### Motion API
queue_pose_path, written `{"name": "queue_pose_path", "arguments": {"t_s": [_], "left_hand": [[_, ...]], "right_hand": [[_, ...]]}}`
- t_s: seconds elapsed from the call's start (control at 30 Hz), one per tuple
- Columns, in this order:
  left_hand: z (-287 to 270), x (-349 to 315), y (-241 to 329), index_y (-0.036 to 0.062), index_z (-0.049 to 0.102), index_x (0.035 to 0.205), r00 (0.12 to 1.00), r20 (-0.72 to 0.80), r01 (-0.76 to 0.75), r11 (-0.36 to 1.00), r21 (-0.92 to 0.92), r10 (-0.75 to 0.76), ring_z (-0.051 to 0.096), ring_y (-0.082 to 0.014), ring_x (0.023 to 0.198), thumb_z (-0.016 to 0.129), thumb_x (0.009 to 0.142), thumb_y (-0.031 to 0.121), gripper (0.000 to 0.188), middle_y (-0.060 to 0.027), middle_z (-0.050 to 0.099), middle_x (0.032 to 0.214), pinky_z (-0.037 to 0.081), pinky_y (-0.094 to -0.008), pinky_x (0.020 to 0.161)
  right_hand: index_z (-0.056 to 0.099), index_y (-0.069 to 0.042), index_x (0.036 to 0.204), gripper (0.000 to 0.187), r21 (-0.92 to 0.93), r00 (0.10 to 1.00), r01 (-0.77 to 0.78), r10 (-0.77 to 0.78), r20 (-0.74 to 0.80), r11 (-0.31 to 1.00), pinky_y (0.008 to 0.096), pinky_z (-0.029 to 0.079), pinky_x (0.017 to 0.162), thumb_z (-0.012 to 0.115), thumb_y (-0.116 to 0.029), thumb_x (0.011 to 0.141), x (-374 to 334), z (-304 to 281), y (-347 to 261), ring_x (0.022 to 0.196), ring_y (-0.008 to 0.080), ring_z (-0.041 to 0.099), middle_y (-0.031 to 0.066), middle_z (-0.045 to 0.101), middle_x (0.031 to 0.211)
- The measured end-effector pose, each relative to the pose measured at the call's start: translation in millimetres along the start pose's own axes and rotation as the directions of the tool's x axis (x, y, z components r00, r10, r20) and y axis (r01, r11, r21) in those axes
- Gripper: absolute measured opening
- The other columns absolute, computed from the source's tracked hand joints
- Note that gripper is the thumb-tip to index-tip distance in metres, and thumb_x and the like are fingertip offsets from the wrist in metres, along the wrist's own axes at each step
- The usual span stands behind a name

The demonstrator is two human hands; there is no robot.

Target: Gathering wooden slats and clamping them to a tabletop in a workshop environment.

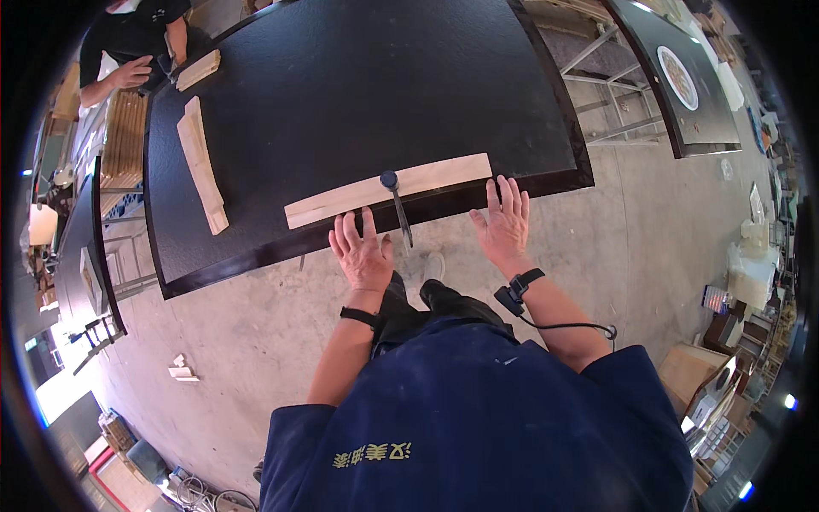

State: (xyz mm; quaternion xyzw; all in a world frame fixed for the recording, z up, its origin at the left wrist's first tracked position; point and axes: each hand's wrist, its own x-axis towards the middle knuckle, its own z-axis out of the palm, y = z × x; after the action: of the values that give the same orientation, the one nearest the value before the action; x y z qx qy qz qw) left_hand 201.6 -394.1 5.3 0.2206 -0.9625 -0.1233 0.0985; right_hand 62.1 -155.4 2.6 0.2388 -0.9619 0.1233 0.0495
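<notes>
A long, slightly curved strip of pale wood (444, 173) lies along the near edge of the black tabletop (341, 85). Across its middle sits a dark clamp (398, 205), its round end on the wood and its bar reaching down past the table edge. My left hand (364, 256) rests at the edge just left of the clamp, fingers stretched out near the strip. At the strip's right end, my right hand (505, 224) lies with fingers spread on the edge. Neither hand holds anything.
A second curved wood piece (202, 166) lies on the tabletop's left side. At the far left a person (136, 51) stands by a short wood block (198, 70). Another dark table with a white oval plate (677, 78) is at right. Wood scraps (182, 370) lie on the concrete floor.
</notes>
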Motion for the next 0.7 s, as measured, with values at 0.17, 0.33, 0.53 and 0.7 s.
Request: {"name": "queue_pose_path", "arguments": {"t_s": [0.17, 0.33, 0.53, 0.7], "left_hand": [[0.8, -1.2, -1.9, 0.0234, 0.049, 0.148, 0.999, 0.043, 0.006, 1.000, 0.009, -0.006, 0.025, -0.0390, 0.148, 0.076, 0.081, 0.024, 0.072, -0.0171, 0.035, 0.150, 0.020, -0.0568, 0.120], [-7.3, -5.6, -6.0, 0.0221, 0.051, 0.145, 0.998, 0.028, -0.051, 0.998, -0.035, 0.052, 0.028, -0.0387, 0.146, 0.075, 0.081, 0.020, 0.069, -0.0164, 0.038, 0.149, 0.022, -0.0572, 0.120], [-13.1, -37.7, -14.6, 0.0112, 0.065, 0.126, 0.979, 0.046, -0.166, 0.902, -0.399, 0.200, 0.040, -0.0335, 0.139, 0.073, 0.086, 0.023, 0.043, -0.0159, 0.052, 0.138, 0.033, -0.0552, 0.111], [25.2, -16.6, -17.9, 0.0080, 0.054, 0.136, 0.583, 0.794, 0.785, -0.132, -0.605, -0.171, 0.044, -0.0277, 0.137, 0.075, 0.088, 0.053, 0.069, -0.0136, 0.053, 0.141, 0.036, -0.0521, 0.108]], "right_hand": [[0.050, -0.004, 0.144, 0.064, -0.013, 0.999, -0.006, 0.007, 0.033, 1.000, 0.0520, 0.024, 0.121, 0.070, -0.032, 0.090, 10.6, -14.9, -10.6, 0.144, 0.0336, 0.034, 0.0140, 0.042, 0.151], [0.059, -0.004, 0.131, 0.047, 0.320, 0.981, 0.186, -0.159, -0.110, 0.929, 0.0448, 0.043, 0.105, 0.072, -0.018, 0.088, 48.9, -70.2, -47.6, 0.124, 0.0347, 0.053, 0.0144, 0.057, 0.132], [0.064, -0.010, 0.124, 0.039, 0.488, 0.834, 0.472, -0.551, 0.022, 0.734, 0.0366, 0.054, 0.066, 0.073, -0.022, 0.089, 112.9, -125.1, -109.3, 0.076, 0.0249, 0.067, 0.0056, 0.066, 0.091], [0.064, -0.010, 0.113, 0.030, 0.270, 0.690, 0.628, -0.683, 0.240, 0.730, 0.0374, 0.055, 0.069, 0.074, -0.020, 0.087, 136.6, -127.5, -130.3, 0.083, 0.0263, 0.068, 0.0068, 0.065, 0.090]]}}
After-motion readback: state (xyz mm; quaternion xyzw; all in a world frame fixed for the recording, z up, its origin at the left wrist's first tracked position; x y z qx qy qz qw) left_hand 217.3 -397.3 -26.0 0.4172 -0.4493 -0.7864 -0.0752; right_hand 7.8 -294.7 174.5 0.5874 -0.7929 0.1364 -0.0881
